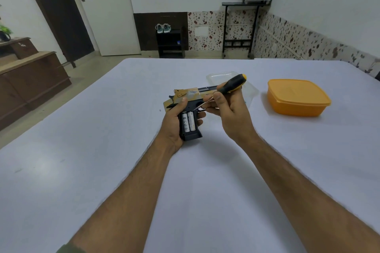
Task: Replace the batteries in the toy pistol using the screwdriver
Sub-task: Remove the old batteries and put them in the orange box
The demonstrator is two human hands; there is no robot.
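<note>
A gold and black toy pistol (190, 94) is held above the white table (102, 129), barrel pointing right. My left hand (173, 123) grips its black handle, where the open compartment shows two white batteries (188, 121) side by side. My right hand (228, 111) holds a screwdriver (231, 84) with a black and yellow handle. Its metal shaft slants down to the left, and the tip sits at the top end of the batteries.
An orange lidded container (297, 97) stands on the table to the right. A clear plastic tray (226, 75) lies behind the pistol. A wooden cabinet (30, 80) is off the table's left side, and a door and a shoe rack are at the far wall.
</note>
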